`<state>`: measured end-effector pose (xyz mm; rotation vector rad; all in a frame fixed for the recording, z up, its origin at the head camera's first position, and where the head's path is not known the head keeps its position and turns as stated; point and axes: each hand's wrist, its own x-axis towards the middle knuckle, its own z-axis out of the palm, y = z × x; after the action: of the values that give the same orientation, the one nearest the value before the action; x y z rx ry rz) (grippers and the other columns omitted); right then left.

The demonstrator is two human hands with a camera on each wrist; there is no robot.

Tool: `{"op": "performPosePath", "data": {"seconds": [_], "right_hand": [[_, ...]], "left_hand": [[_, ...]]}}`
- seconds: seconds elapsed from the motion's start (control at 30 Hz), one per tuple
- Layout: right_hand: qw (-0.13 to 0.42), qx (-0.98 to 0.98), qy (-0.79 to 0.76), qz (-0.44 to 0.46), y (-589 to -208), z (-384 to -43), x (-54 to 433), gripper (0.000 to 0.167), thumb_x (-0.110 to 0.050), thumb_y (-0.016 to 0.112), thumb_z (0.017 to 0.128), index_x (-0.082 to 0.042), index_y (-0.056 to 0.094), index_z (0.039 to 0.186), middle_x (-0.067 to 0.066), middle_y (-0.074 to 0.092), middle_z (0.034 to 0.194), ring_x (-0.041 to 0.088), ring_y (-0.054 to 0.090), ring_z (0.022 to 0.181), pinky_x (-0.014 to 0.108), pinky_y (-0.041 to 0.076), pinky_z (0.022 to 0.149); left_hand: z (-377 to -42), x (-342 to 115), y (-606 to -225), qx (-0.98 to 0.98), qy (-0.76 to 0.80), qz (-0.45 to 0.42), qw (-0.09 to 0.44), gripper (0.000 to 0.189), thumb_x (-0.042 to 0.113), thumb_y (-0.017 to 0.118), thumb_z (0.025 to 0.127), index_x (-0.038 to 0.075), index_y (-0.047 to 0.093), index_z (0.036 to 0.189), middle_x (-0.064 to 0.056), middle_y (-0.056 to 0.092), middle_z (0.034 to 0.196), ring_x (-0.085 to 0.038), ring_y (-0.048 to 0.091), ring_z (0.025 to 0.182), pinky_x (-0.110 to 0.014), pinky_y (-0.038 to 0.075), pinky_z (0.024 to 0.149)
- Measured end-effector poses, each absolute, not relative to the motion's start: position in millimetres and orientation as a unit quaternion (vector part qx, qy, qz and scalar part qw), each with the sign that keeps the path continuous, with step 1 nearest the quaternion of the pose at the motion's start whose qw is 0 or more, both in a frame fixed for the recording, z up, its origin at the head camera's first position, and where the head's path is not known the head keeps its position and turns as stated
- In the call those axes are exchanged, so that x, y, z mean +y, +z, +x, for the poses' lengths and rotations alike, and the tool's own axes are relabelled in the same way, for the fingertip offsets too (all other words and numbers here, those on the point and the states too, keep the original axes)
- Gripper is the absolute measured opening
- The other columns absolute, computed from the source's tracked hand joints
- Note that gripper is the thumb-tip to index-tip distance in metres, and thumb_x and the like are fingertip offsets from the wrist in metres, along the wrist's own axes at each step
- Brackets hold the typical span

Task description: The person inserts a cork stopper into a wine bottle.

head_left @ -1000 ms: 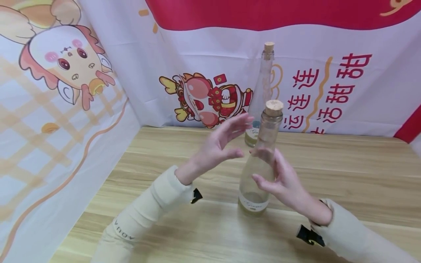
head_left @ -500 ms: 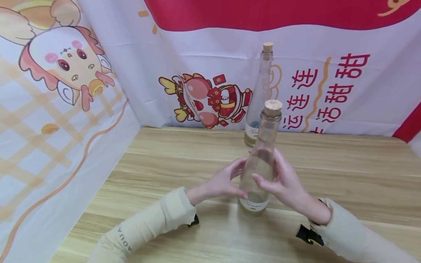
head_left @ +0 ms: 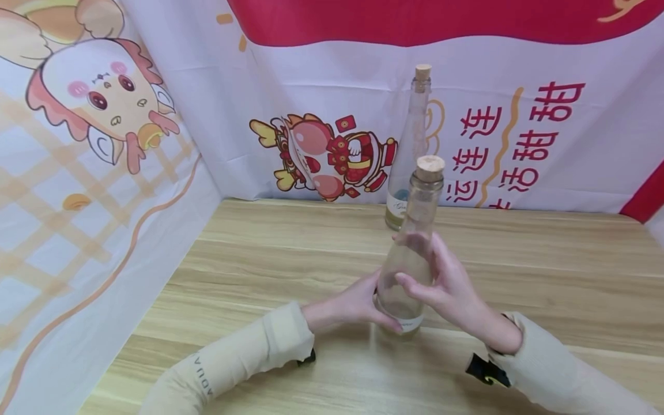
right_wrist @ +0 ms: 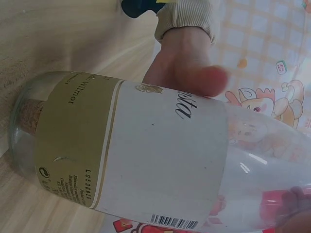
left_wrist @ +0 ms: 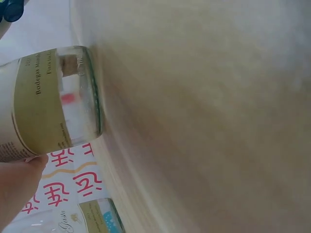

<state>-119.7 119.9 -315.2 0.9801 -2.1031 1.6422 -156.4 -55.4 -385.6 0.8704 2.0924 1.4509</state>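
Observation:
A clear glass wine bottle (head_left: 421, 210) with a cork stopper (head_left: 430, 167) stands upright on the wooden table. Around its lower body my left hand (head_left: 358, 302) curls, thumb low near the label. From the other side my right hand (head_left: 452, 283) grips the bottle higher up, some of its fingers hidden behind the glass. The right wrist view shows the white and olive-green label (right_wrist: 160, 145) close up. Through the glass at the base, a brown cork-like piece (right_wrist: 31, 116) is visible. In the left wrist view, part of my left hand (left_wrist: 19, 187) touches the bottle's side.
Behind the held bottle, a second corked glass bottle (head_left: 399, 178) stands near the table's back edge. A printed cloth (head_left: 321, 75) with cartoon figures and red characters hangs at the back and left. Bare wooden tabletop (head_left: 270, 248) extends to both sides.
My left hand has come down and toward the bottle, from the air at its left to a hold on its lower body. The right hand and both bottles have stayed in place.

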Motion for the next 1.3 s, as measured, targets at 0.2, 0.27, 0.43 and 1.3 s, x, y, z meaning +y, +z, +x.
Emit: {"op": "performPosePath", "data": {"seconds": [0.2,0.27,0.43,1.3], "right_hand": [[0.149,-0.711,0.587,0.359,-314.4,-119.9,123.4,0.061,0.017,0.064,0.071,0.008,0.04,0.125,0.0,0.053,0.124,0.015,0.05,0.116,0.025,0.042,0.095],[0.142,-0.703,0.594,0.363,-313.3,-119.6,126.3,0.059,0.016,0.064,0.073,0.01,0.039,0.125,0.0,0.053,0.124,0.015,0.049,0.117,0.026,0.041,0.097],[0.129,-0.69,0.609,0.368,-306.0,-120.5,135.3,0.053,0.015,0.06,0.077,0.012,0.039,0.125,0.004,0.054,0.124,0.016,0.048,0.119,0.026,0.037,0.1],[0.298,-0.799,0.499,0.155,-231.7,-124.2,239.0,0.041,0.009,0.058,0.083,-0.003,0.053,0.121,-0.006,0.061,0.111,0.008,0.054,0.094,0.008,0.042,0.076]], "left_hand": [[-156.2,-52.3,-388.9,0.759,0.523,0.316,0.224,0.085,0.011,0.084,0.06,0.021,0.039,0.131,0.006,0.054,0.121,-0.011,0.051,0.109,-0.027,0.039,0.096],[-155.9,-51.3,-387.6,0.765,0.516,0.317,0.219,0.082,0.014,0.084,0.061,0.022,0.041,0.129,0.003,0.055,0.121,-0.014,0.052,0.11,-0.029,0.039,0.096],[-156.9,-44.3,-383.0,0.774,0.501,0.323,0.212,0.08,0.021,0.084,0.063,0.026,0.04,0.13,0.0,0.054,0.125,-0.016,0.051,0.113,-0.03,0.039,0.096],[-190.3,84.6,-311.1,0.786,0.469,0.384,0.123,0.088,0.025,0.079,0.07,0.029,0.028,0.141,0.011,0.048,0.127,0.004,0.046,0.107,-0.013,0.037,0.089]]}}
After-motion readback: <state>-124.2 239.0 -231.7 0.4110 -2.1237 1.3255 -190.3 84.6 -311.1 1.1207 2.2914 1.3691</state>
